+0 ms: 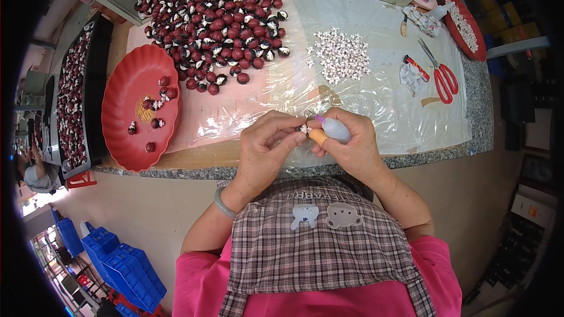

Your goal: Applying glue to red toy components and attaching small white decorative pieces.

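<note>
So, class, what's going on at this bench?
A person at a stone worktop pinches a tiny white piece in the left hand. The right hand holds a small squeeze bottle with its tip close to it. Beyond lie a heap of dark red beads, a white pile, a red dish and red scissors.

Glossy round red plastic tray (120, 91) at left; crinkled clear plastic sheet (376, 82) shines over the speckled stone countertop (479, 105).
</note>
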The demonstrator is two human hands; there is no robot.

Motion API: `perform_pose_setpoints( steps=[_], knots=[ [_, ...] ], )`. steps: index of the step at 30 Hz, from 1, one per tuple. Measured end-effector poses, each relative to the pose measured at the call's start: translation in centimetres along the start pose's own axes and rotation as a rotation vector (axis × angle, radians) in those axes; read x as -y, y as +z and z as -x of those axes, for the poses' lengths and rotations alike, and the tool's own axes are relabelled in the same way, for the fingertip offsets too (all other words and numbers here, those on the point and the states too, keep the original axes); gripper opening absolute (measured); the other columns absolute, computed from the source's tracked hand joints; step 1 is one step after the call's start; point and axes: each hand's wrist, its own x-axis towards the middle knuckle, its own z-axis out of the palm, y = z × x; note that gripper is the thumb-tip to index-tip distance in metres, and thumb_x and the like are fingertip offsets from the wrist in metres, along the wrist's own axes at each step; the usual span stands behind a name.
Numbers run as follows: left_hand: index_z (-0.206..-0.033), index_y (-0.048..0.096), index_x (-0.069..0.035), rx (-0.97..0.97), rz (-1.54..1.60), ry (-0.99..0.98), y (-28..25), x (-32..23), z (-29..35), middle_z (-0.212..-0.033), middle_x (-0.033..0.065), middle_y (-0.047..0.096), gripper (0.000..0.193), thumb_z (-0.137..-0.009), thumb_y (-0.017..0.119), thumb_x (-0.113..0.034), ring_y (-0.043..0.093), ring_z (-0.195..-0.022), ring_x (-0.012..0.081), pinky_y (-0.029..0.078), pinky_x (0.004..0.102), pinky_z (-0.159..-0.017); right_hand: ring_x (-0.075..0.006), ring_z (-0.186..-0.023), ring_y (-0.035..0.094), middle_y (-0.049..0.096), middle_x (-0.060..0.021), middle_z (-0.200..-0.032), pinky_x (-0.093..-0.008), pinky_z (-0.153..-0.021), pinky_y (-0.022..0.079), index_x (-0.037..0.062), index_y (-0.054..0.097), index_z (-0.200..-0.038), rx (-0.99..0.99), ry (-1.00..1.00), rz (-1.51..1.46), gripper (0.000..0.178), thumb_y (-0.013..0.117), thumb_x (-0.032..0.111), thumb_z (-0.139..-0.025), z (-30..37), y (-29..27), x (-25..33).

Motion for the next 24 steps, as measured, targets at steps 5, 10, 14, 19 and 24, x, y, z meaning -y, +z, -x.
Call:
perform_pose_setpoints(
  steps=[5, 10, 14, 19, 24],
  knots=[
    [-0.112, 0.059, 0.003, 0.071, 0.075, -0.068, -0.4, -0.1, -1.0, -0.105, 0.0099, 0.060, 0.028, -0.084, 0.064, 0.003, 0.062, -0.091, 0.0149, 0.053, 0.0266, -0.082, -0.0164, -0.073, 0.067, 0.067, -0.0093, -0.085, -0.0247, -0.058, 0.053, -0.0006, 0.062, -0.097, -0.002, -0.170, 0.248, 0.018, 0.064, -0.001, -0.079, -0.6, -0.6, 0.4],
    [-0.110, 0.056, 0.002, 0.060, 0.213, -0.180, -1.2, -1.9, -3.6, -0.101, 0.0079, 0.060, 0.029, -0.083, 0.049, 0.010, 0.062, -0.089, 0.0142, 0.054, 0.0264, -0.073, -0.0131, -0.071, 0.064, 0.067, -0.0082, -0.091, -0.0235, -0.059, 0.051, 0.0020, 0.062, -0.109, -0.033, -0.146, 0.029, 0.028, 0.066, 0.001, -0.081, -0.2, -2.0, 0.4],
    [-0.095, 0.063, -0.001, -0.054, -0.646, 0.360, -1.9, -2.3, -7.5, -0.095, 0.0067, 0.060, 0.022, -0.078, 0.055, 0.008, 0.055, -0.084, 0.0160, 0.046, 0.0268, -0.072, -0.0083, -0.073, 0.059, 0.062, -0.0045, -0.087, -0.0220, -0.063, 0.051, 0.0005, 0.062, -0.110, -0.013, -0.013, -0.016, 0.025, 0.060, -0.003, -0.086, 0.1, -2.9, 0.5],
    [-0.095, 0.064, -0.003, 0.000, -1.271, 0.749, -1.9, -2.0, -11.4, -0.098, 0.0090, 0.062, 0.025, -0.070, 0.066, 0.002, 0.054, -0.085, 0.0264, 0.047, 0.0338, -0.073, -0.0076, -0.072, 0.059, 0.063, -0.0044, -0.087, -0.0216, -0.063, 0.051, 0.0001, 0.062, -0.108, 0.005, -0.035, 0.044, 0.023, 0.060, -0.003, -0.086, 0.3, -3.2, -0.1],
    [-0.094, 0.063, -0.001, 0.067, -1.361, 0.774, -1.7, -2.0, -12.1, -0.090, 0.0105, 0.060, 0.025, -0.070, 0.058, 0.000, 0.053, -0.084, 0.0266, 0.048, 0.0344, -0.073, -0.0067, -0.075, 0.058, 0.063, -0.0041, -0.090, -0.0207, -0.061, 0.049, 0.0013, 0.061, -0.108, -0.008, -0.063, 0.086, 0.023, 0.062, 0.000, -0.085, 0.2, -3.7, -0.4]
  ],
)
